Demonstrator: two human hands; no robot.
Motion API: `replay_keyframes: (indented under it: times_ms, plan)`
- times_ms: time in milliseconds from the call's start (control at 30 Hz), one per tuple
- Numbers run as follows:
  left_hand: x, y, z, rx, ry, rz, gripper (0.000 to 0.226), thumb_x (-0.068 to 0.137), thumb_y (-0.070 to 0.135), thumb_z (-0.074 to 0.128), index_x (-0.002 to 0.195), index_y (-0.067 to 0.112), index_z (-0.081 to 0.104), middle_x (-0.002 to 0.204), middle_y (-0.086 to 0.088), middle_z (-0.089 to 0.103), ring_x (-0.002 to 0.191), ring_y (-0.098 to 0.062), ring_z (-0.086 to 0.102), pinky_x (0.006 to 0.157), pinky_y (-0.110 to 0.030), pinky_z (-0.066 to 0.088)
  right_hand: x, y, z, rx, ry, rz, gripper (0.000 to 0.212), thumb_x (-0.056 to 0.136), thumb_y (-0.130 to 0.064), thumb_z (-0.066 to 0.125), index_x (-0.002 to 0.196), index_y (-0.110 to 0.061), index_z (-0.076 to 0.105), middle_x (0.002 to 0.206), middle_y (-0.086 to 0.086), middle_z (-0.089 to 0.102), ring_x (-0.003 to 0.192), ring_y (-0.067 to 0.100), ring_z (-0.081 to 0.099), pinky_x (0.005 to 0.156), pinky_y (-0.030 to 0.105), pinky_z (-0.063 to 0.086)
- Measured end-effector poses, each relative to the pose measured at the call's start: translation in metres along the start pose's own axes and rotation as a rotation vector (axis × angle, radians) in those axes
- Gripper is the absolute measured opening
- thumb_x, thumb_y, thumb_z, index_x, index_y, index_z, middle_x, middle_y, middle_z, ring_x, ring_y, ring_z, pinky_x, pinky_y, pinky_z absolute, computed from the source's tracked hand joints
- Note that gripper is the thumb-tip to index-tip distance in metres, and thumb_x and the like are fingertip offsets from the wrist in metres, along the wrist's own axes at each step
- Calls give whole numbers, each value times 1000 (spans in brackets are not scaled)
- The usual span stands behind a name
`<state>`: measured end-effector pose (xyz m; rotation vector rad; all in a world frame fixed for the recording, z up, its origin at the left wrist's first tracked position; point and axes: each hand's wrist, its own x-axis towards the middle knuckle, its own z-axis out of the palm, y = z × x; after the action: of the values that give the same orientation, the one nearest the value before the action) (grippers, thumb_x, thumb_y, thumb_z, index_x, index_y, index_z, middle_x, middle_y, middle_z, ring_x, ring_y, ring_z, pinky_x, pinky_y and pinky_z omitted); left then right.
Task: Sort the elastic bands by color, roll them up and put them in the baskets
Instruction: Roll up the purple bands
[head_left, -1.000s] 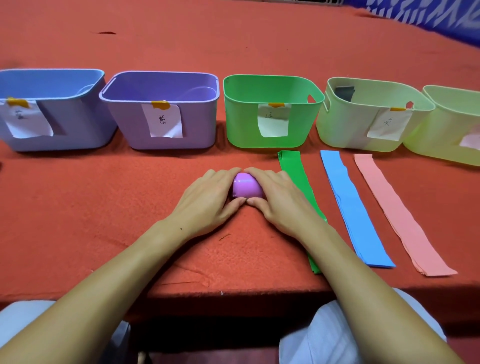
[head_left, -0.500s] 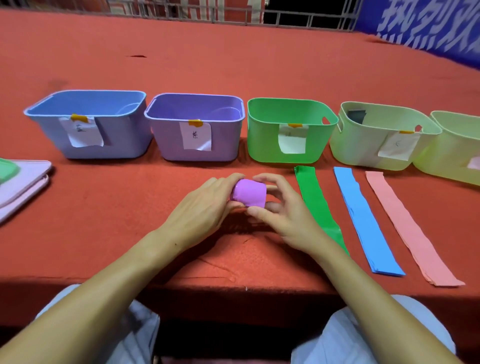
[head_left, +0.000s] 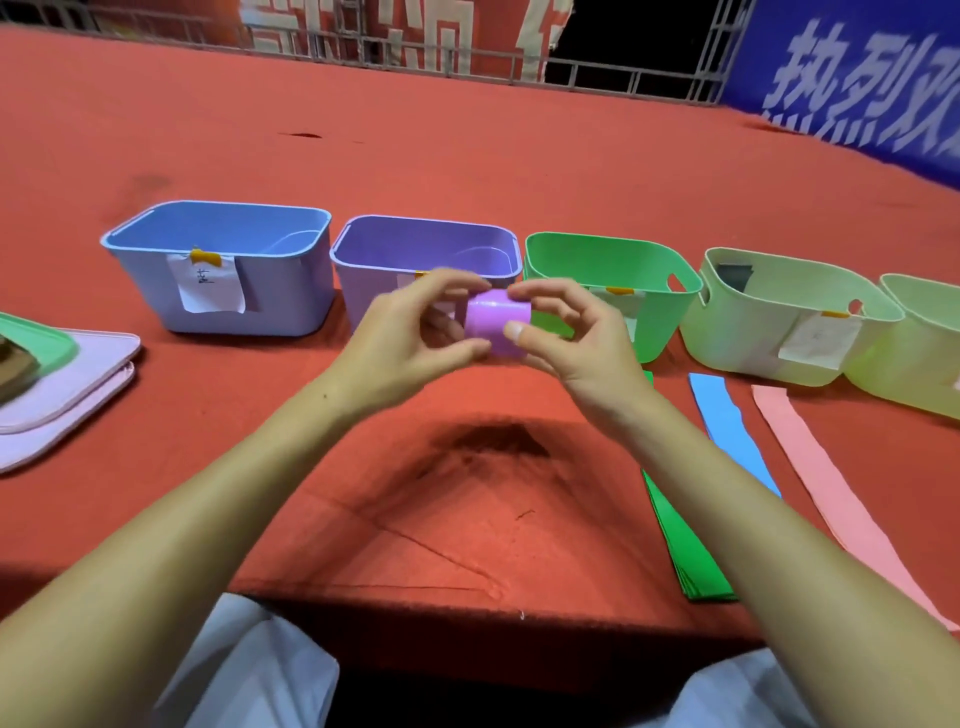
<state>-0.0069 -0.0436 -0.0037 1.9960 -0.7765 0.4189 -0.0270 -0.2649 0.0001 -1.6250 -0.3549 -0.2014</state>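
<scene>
Both hands held the rolled purple band (head_left: 497, 328) off the red tabletop (head_left: 467, 156). The left hand (head_left: 410, 338) pinched one end, the right hand (head_left: 571, 338) the other, each grip narrow around it. Just behind the grip stood the purple basket (head_left: 363, 260), the green basket (head_left: 597, 254) to its right. Green (head_left: 685, 545), blue (head_left: 727, 426) and pink (head_left: 810, 457) bands lay flat right of the right hand.

bare forearms (head_left: 218, 509), pale grey-white trousers (head_left: 249, 670)

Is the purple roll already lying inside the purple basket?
No, both hands, left hand and right hand, hold the purple roll in the air before the purple basket.
</scene>
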Motion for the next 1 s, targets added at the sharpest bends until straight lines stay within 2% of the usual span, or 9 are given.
replay_keyframes:
  times_ms: [100,200,300,400,500,633,767,867,1000]
  plan:
    - [38,-6,-20,61,43,3,50,87,16,82,134,17,65,121,7,72,81,-17,72,84,-27,60,46,-6,5,-73,57,-50,51,82,-13,86,129,-19,67,131,10,69,118,24,68,96,61,59]
    - [77,-19,-31,160,70,-14,47,83,12,80,129,15,67,117,2,73,72,-11,68,76,-20,57,99,-3,1,-286,32,-114,57,80,-25,81,132,-7,65,127,9,69,112,20,68,97,51,60]
    - [106,-38,-32,222,60,-60,48,80,12,80,126,16,66,119,0,72,74,-12,71,72,-30,61,141,7,-3,-564,-63,-142,55,88,-31,73,136,-7,58,131,12,62,114,22,68,100,40,58]
    - [122,-58,-26,297,3,-143,49,79,12,79,125,17,65,123,-2,71,70,-3,68,67,-34,60,165,26,-6,-824,-133,-147,46,95,-32,69,133,-10,58,128,14,59,112,28,64,100,40,53]
    - [129,-76,-17,351,-65,-223,50,77,13,79,124,21,63,124,-5,71,82,-19,68,71,-35,59,176,38,-7,-1015,-195,-122,44,97,-37,66,132,-11,58,129,13,59,114,29,60,93,36,47]
    - [144,-81,-12,268,-169,-428,48,83,4,75,128,11,60,120,-13,69,78,-24,69,74,-47,66,182,35,0,-1141,-245,-91,45,97,-40,65,131,-12,58,127,13,62,112,32,60,94,47,50]
    - [152,-82,-14,267,-308,-473,42,92,8,69,133,9,61,120,-14,71,85,-27,70,81,-44,64,187,25,6,-1175,-331,-26,41,93,-38,67,123,-9,67,120,12,72,112,37,65,96,48,52]
    - [153,-85,-14,252,-342,-457,40,96,10,65,136,12,64,114,-8,72,91,-25,69,79,-38,63,190,19,8,-1186,-368,2,43,93,-35,69,131,-15,70,129,11,71,122,34,63,103,41,49]
    - [148,-85,-16,256,-324,-435,37,96,10,62,132,13,69,93,-5,74,82,-22,65,81,-40,61,186,15,3,-1115,-344,-8,38,94,-25,69,130,-14,73,125,11,74,116,28,66,94,35,51]
